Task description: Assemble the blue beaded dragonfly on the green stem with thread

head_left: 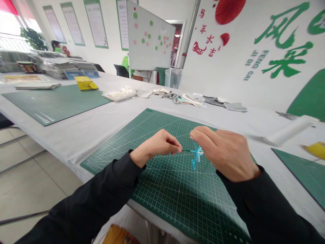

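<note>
Head view, clock taken from the hands, 12 straight ahead. Left hand (156,147) closed to a firm pinch on the end of a thin green wire stem (186,150), which runs toward 3 o'clock into a small sky-blue pipe-cleaner figure (195,159). Right hand (224,152) curled, half closed, its fingertips (196,134) at the figure's top; cannot tell whether they grip it. Figure sits over a green gridded cutting mat (162,196). Pinching the stem's far end seems to leave the figure free for the other hand. Open mat lies at 6 o'clock; the white-covered table's (76,135) near edge (142,211) runs past at 7. Pale fabric scraps (177,98) at 12, a white roll (289,130) at 3, a second cutting mat (56,105) at 10.
</note>
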Tool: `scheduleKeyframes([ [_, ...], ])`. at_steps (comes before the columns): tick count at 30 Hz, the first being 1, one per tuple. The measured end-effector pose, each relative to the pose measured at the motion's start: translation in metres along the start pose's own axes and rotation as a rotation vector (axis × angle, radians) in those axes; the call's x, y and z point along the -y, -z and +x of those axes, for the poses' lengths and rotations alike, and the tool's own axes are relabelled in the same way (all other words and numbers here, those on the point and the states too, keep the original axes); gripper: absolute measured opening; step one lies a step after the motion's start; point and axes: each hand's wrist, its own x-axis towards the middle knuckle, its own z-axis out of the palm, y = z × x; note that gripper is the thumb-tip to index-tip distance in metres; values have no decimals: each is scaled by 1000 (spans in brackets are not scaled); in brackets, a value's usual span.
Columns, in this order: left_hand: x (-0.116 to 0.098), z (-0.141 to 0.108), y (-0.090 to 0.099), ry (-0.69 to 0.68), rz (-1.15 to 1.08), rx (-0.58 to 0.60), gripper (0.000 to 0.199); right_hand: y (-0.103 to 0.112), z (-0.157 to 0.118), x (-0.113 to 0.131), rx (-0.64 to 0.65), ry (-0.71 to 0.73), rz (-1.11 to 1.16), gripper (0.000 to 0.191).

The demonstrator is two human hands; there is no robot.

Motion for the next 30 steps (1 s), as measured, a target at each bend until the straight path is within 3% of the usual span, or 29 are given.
scheduleKeyframes([
  [6, 2, -3, 5, -36, -26, 220, 14, -6, -6, -4, 7, -57, 91, 15],
  [11, 5, -5, 10, -136, -78, 424, 15, -14, -7, -4, 3, -187, 366, 10],
  [15, 6, -6, 10, -180, -139, 507, 17, -23, -10, -1, 22, -273, 575, 11],
  [23, 4, -11, 7, -143, -242, 499, 16, -37, -12, 7, 77, -338, 722, 17],
  [30, 7, -8, 5, -202, -469, 344, 12, -47, -18, 7, 150, -520, 811, 21],
])
